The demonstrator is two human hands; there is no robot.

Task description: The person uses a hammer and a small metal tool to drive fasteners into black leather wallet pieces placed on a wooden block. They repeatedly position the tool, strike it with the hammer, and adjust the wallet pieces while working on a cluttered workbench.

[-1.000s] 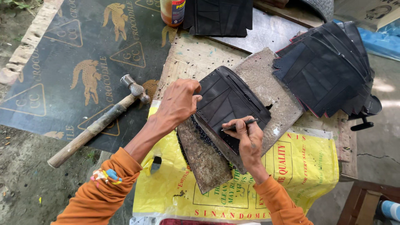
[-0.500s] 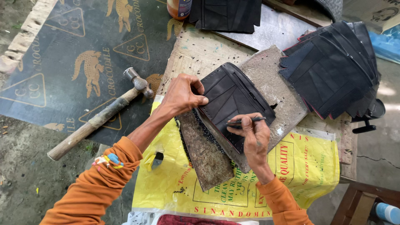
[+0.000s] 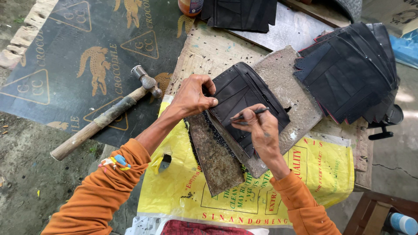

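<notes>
A black stitched leather piece (image 3: pixel 237 93) lies on a grey stone slab (image 3: pixel 291 93) on a low worktable. My left hand (image 3: pixel 193 95) pinches its left edge and holds it down. Gripped in my right hand (image 3: pixel 257 126) is a thin dark pen-like tool (image 3: pixel 257 112), its tip resting on the leather's middle. Both arms wear orange sleeves, and coloured bands circle the left wrist. A rusty metal plate (image 3: pixel 215 156) sits under the leather's near edge.
A wooden-handled hammer (image 3: pixel 104 115) lies left of the table on a dark printed mat (image 3: pixel 74 56). A stack of black leather pieces (image 3: pixel 348 74) sits at the right, another pile (image 3: pixel 239 13) at the top. A yellow printed sack (image 3: pixel 322 174) covers the table's near side.
My right hand with the tool has shifted slightly along the leather piece. The left hand keeps its hold on the edge. The camera view has drifted a little.
</notes>
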